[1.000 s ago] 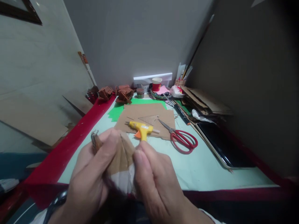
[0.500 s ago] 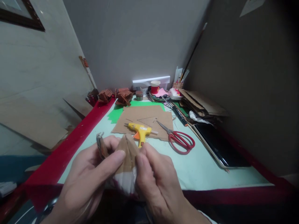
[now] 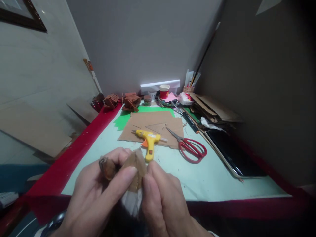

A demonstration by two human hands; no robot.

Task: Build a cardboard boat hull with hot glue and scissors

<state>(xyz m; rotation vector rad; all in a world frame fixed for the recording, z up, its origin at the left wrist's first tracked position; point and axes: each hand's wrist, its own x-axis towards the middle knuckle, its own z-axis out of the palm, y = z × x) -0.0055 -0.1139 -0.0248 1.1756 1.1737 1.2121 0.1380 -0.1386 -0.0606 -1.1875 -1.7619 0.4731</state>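
Note:
Both my hands grip a small folded cardboard piece, brown with a dark seam down its middle and a crumpled white part below. My left hand pinches its left side with the thumb on the front, and a rolled brown bit sticks out by those fingers. My right hand pinches the right edge between thumb and forefinger. Just beyond the hands lies a yellow glue gun with an orange trigger. Red-handled scissors rest to its right.
A flat cardboard sheet lies over green paper. A black-screened tablet is at the right, below stacked cardboard. Brown cardboard models, a red paper cup and a pen holder stand along the back.
Both hands and the cardboard piece have shifted slightly down toward me, uncovering more of the glue gun's handle. The rolled bit by my left fingers has turned its end toward the camera.

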